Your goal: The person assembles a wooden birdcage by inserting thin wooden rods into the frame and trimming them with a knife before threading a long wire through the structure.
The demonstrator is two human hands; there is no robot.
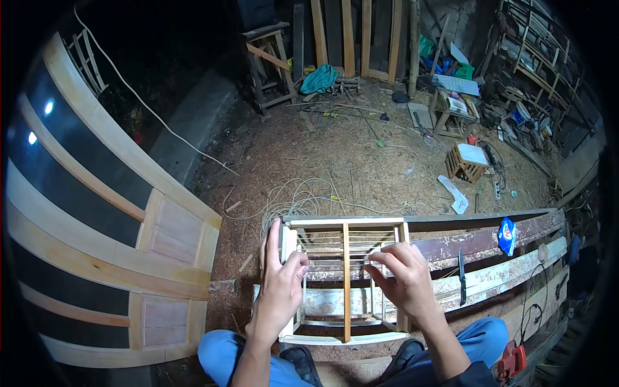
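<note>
A small wooden frame (347, 284) with thin cross rods and an orange-brown middle slat stands before me on a bench of old boards. My left hand (280, 284) is at its left side. The index finger stretches up along the outer edge, while the thumb and other fingers curl together near the inner side. My right hand (406, 277) is over the right side, thumb and fingers drawn into a pinch pointing at the rods. Whether either hand holds a thin rod is too small to tell. My two hands are apart, with the middle slat between them.
On the bench to the right lie a knife (461, 277) and a blue packet (507, 236). A red power tool (511, 361) is at the lower right. Large wooden panels (174, 248) lean at left. Coiled cable (296, 203) lies on the shaving-covered ground, near a small crate (465, 169).
</note>
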